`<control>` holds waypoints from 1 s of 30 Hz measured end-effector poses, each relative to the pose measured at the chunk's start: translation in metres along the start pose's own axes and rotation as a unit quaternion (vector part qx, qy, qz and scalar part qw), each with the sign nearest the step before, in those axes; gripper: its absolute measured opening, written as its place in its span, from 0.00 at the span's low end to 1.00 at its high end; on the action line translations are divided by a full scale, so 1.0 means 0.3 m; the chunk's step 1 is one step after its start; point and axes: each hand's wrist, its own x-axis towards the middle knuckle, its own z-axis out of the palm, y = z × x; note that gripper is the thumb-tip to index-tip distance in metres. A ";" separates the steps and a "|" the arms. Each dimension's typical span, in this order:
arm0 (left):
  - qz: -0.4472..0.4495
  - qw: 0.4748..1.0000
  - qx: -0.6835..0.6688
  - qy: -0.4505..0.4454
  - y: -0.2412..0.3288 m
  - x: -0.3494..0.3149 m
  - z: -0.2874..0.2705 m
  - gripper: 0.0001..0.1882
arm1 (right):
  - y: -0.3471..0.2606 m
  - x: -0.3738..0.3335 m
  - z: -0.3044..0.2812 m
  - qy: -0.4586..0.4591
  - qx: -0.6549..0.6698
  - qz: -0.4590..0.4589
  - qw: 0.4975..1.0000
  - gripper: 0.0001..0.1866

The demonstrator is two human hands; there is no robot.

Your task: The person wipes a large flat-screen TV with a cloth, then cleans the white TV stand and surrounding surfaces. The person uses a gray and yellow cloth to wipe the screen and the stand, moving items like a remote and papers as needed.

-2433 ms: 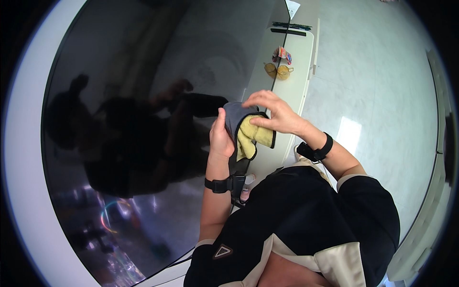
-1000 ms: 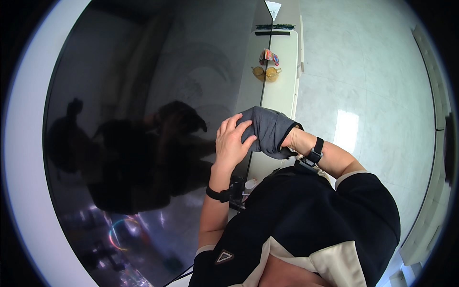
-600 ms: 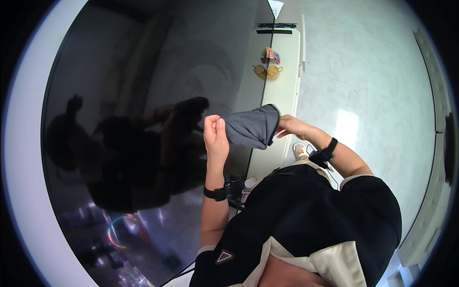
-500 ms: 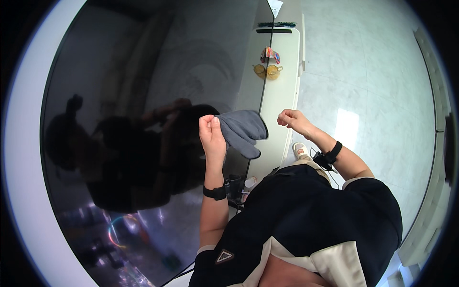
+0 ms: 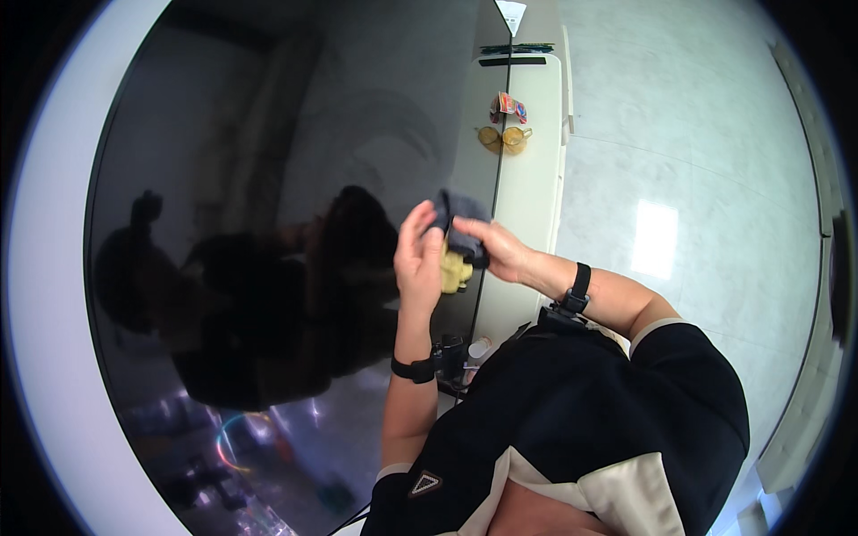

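A dark grey mitt of soft cloth is bunched between my two hands, in front of a large glossy black screen. A yellow-green part of it shows below the grey. My right hand pinches the mitt's grey cloth from the right, thumb on top. On the other side my left hand has its thumb against the cloth and its fingers raised, slightly blurred; the contact of those fingers is partly hidden.
The black screen fills the left and reflects me. Along its foot runs a white cabinet, bearing an amber glass cup and a small red-and-blue packet. A white cup stands near my body. Pale tiled floor lies right.
My right hand has come left and taken hold of the mitt. From hanging spread out in my left hand, the mitt is now bunched, with its yellow-green part showing.
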 end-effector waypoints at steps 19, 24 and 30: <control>-0.125 0.981 0.075 0.127 -0.218 -0.105 -0.076 0.21 | 0.059 0.594 -0.052 0.140 -0.533 -0.373 0.747 0.37; -0.200 0.972 0.053 0.109 -0.359 -0.137 -0.044 0.20 | 0.400 0.892 -0.601 0.358 -0.242 -0.220 0.875 0.40; -0.205 0.971 0.056 0.111 -0.428 -0.163 -0.052 0.19 | 0.616 0.772 -0.705 0.257 0.098 0.106 0.955 0.44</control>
